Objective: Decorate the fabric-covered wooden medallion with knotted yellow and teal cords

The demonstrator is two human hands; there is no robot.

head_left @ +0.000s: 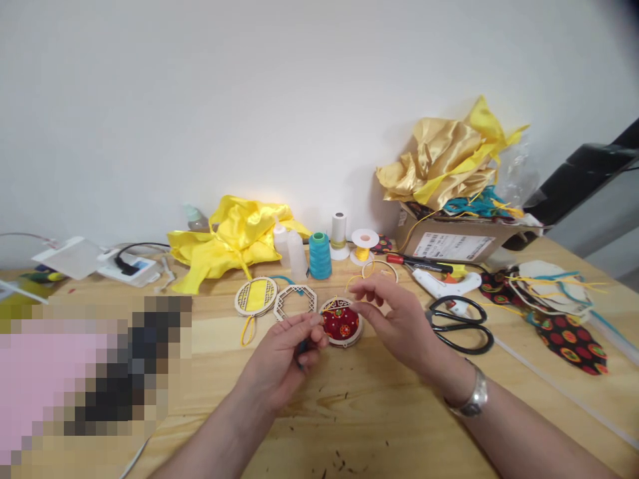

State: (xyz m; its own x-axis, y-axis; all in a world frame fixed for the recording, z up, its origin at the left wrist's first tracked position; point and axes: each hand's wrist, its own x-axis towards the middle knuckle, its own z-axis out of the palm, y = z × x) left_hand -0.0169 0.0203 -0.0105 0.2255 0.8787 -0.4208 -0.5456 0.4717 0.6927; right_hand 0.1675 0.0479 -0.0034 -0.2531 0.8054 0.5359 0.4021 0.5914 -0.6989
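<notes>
A round wooden frame [360, 329] with dark red patterned fabric [337, 324] stands just above the table between my hands. Fretwork crosses its top, with yellow thread near the upper edge. My left hand [287, 346] pinches its left rim between thumb and fingers; something teal shows beneath those fingers. Close to the upper right rim, my right hand [392, 316] has bent fingers, with a small gap between thumb and fingertips. An octagonal wooden lattice frame [279, 316] lies behind my left hand. Left of that is a round frame with yellow fabric [257, 296] and a yellow cord loop.
Black-handled scissors [462, 326] and a white glue gun [446, 285] lie right of my hand. Behind are a teal thread cone [320, 256], a yellow thread spool [363, 253] and yellow satin [234, 239]. A cardboard box [414, 233] holds fabric. Patterned fabric [574, 342] lies right.
</notes>
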